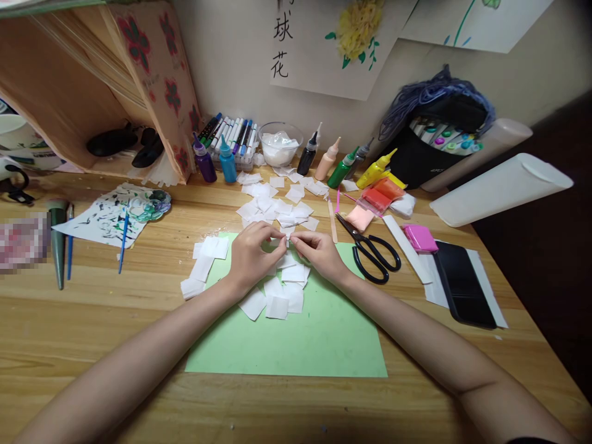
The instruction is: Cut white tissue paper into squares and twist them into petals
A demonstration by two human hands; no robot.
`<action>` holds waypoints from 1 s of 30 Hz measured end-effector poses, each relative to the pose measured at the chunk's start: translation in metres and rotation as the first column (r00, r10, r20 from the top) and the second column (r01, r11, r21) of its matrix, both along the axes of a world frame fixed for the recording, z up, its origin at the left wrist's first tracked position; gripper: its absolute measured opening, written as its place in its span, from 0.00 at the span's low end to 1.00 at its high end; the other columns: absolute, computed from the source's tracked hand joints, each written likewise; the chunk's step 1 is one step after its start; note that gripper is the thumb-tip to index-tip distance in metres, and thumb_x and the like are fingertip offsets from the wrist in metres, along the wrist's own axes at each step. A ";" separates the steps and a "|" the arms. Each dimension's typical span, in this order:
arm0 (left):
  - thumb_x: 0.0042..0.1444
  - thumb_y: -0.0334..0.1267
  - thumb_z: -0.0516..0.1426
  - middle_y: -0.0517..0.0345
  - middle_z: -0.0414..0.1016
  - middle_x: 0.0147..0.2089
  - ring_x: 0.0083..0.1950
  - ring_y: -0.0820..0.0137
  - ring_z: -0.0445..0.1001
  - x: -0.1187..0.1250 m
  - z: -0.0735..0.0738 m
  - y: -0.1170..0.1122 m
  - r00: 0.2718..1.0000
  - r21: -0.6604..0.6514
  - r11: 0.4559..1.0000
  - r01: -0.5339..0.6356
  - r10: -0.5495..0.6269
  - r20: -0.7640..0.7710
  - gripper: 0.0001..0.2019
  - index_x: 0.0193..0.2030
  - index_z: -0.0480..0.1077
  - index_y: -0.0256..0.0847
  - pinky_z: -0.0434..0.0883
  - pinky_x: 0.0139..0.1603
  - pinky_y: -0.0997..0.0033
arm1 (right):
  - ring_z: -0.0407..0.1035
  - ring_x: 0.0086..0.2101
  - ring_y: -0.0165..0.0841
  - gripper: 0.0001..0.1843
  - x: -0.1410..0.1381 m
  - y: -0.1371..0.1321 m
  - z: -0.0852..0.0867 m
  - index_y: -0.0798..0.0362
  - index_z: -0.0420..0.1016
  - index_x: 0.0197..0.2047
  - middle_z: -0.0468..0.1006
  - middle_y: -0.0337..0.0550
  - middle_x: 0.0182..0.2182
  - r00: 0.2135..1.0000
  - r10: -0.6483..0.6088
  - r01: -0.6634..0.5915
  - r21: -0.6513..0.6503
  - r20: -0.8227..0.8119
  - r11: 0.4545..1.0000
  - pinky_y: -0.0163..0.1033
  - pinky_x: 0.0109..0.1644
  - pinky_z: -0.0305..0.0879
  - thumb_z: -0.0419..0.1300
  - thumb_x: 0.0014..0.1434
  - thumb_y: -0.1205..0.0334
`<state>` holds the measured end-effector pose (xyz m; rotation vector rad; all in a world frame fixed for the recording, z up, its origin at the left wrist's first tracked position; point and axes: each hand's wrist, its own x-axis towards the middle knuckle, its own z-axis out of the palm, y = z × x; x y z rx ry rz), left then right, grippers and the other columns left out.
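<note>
- The left hand (252, 254) and the right hand (319, 251) meet fingertip to fingertip over the top edge of the green sheet (324, 336). Both are closed to a narrow pinch.
- Between them is a small white paper scrap (283, 242), gripped by both hands. The fingers cover most of it, so I cannot tell whether it is flat, folded or twisted.
- At 6 o'clock of the hands, loose paper squares (277, 305) lie on the green sheet. The palms hide how many more lie beneath.
- At 12 o'clock a second heap of squares (272, 206) spreads towards a clear bowl (280, 145). The white contents of the bowl are hard to make out.
- At 3 o'clock black-handled scissors (370, 250) lie near the right hand without touching it. A wooden stick (332, 222) lies just beside the blades.
- Farther out at 3 o'clock are a pink box (420, 237) and a black flat slab (465, 283), which could be a phone or a tablet.
- At 1 o'clock stands a row of squeeze bottles (345, 166), and at 11 o'clock a rack of marker pens (235, 135).
- At 9 o'clock a blue brush (123, 237) rests on a paint-smeared sheet (111, 216). At the far left edge a pixelated patch (23, 240) hides whatever lies there.
- Both forearms run off the bottom edge, and the desk (92, 320) is cut off at the left and the bottom.
</note>
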<state>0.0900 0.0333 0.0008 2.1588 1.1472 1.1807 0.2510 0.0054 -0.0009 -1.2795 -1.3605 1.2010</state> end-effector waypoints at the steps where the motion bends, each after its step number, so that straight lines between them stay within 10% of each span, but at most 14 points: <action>1: 0.52 0.35 0.59 0.58 0.76 0.32 0.33 0.71 0.70 0.000 0.000 0.000 1.000 -0.003 1.000 0.000 0.000 0.001 0.03 0.30 0.73 0.40 0.67 0.37 0.69 | 0.53 0.21 0.25 0.14 0.000 0.000 0.000 0.56 0.76 0.32 0.62 0.35 0.19 1.000 0.000 0.000 0.001 0.000 1.000 0.34 0.25 0.49 0.58 0.55 0.53; 30: 0.52 0.37 0.59 0.54 0.76 0.37 0.40 0.67 0.72 0.002 0.004 -0.001 0.995 0.015 0.997 0.082 -0.081 -0.065 0.07 0.38 0.73 0.40 0.69 0.40 0.66 | 0.55 0.23 0.25 0.10 0.001 0.002 -0.009 0.56 0.74 0.31 0.64 0.36 0.21 0.995 -0.102 0.102 0.036 0.006 0.994 0.33 0.25 0.51 0.60 0.53 0.57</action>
